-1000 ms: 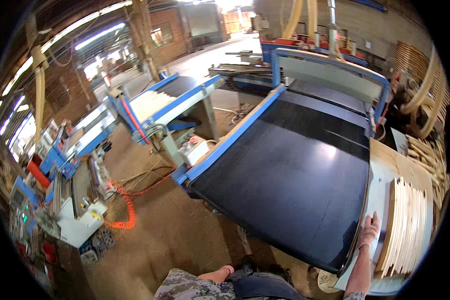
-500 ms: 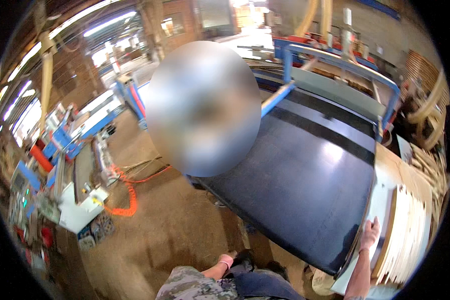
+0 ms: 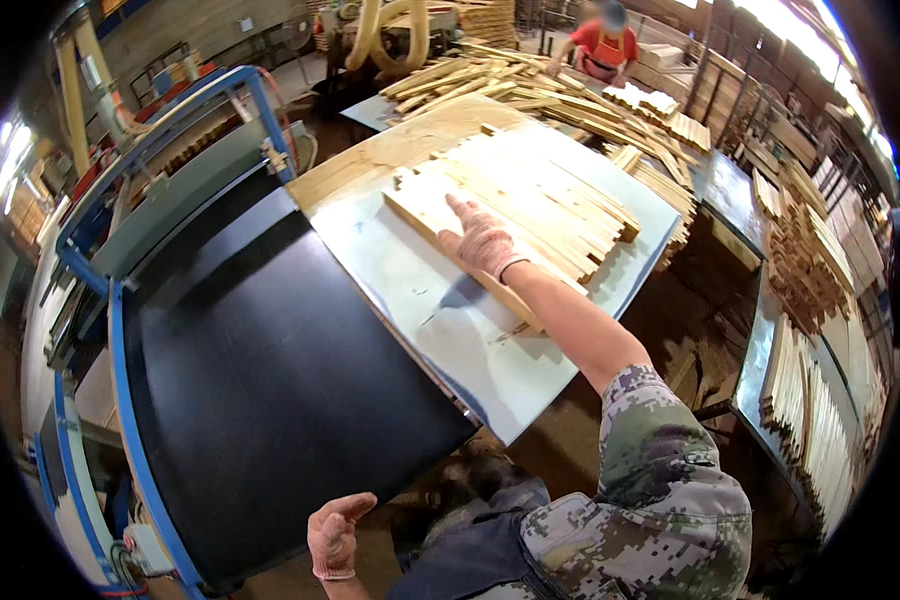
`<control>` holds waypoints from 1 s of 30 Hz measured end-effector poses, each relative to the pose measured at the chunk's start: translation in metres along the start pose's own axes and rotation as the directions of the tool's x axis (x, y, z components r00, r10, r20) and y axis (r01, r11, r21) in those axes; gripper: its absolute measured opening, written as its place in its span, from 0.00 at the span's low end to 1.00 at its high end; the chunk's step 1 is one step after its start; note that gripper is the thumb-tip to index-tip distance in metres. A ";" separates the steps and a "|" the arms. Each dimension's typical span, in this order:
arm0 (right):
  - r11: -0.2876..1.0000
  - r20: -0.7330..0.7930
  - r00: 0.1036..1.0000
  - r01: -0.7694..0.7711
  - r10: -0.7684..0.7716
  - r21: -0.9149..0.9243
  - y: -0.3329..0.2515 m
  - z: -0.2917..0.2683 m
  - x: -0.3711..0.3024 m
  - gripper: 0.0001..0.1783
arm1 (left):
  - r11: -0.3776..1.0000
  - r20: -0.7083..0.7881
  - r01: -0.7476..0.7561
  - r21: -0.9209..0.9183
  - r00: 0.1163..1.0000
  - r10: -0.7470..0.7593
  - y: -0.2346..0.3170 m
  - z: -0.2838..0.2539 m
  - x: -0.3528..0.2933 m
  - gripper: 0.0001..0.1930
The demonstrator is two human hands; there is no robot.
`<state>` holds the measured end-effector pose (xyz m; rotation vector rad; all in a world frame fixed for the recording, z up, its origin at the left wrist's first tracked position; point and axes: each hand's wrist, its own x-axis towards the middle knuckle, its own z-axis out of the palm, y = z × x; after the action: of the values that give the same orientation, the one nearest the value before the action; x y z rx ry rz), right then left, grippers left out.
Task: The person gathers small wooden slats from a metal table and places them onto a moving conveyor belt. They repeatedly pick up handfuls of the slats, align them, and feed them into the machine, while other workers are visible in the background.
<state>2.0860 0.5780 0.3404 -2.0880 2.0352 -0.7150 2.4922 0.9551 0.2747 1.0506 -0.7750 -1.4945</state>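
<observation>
Pale wood strips (image 3: 550,205): laid side by side in a flat batch on the grey-blue worktop (image 3: 390,265), lengthwise with its left edge; their ends are uneven, and the batch reaches close to the worktop's right edge.
Right hand (image 3: 485,243): gloved, stretched from the near side across the worktop, above the batch's left border; fingers extended over the strips, thumb toward the border strip.
Right grip: released, with the fingers wrapped around nothing; how firmly the palm bears on the wood, I cannot tell.
Left hand (image 3: 338,535): gloved, at the near edge of the black belt (image 3: 280,370); whether it touches the belt, I cannot tell.
Left grip: loose, fingers partly bent, nothing seen in it.
Belt and worktop: the belt's right edge runs along the worktop's left edge; a blue arched frame (image 3: 165,130) spans the belt's far end.
Far end of worktop: a tan board (image 3: 370,165), bare along its left side.
Beyond the board: a heap of loose sticks (image 3: 560,105), lying in crossing directions.
Co-worker (image 3: 605,50): a person in a red top, behind the heap.
Right side: a metal bench (image 3: 755,370) with more strips along it.
</observation>
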 end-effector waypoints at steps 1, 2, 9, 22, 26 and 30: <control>0.999 -0.020 0.999 -0.047 0.046 -0.028 0.023 -0.012 0.013 0.47 | 1.000 0.072 0.003 0.028 0.997 -0.005 0.005 0.013 0.020 0.31; 0.995 -0.028 0.996 -0.084 0.083 -0.059 0.044 -0.016 0.023 0.48 | 0.997 0.087 0.003 0.072 0.996 -0.009 0.006 0.028 0.035 0.32; 0.916 -0.128 0.925 -0.375 0.358 -0.144 0.191 -0.054 0.067 0.50 | 0.821 0.179 -0.222 0.526 0.973 0.149 -0.038 0.165 0.150 0.36; 0.724 0.164 0.708 -0.645 0.686 -0.244 0.287 -0.066 0.168 0.40 | 0.130 0.400 -0.481 0.867 0.828 0.392 -0.109 0.229 0.243 0.48; 0.694 0.029 0.699 -0.703 0.715 -0.159 0.316 -0.035 0.187 0.39 | 0.138 0.339 -0.417 0.899 0.859 0.385 -0.115 0.232 0.243 0.49; 0.676 0.116 0.666 -0.725 0.737 -0.130 0.273 -0.058 0.174 0.39 | 0.130 0.310 -0.371 0.919 0.887 0.342 -0.110 0.237 0.239 0.52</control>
<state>1.8097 0.4012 0.3188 -1.0784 2.5276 -0.3070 2.2290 0.7242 0.2214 1.5644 -1.9948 -0.3964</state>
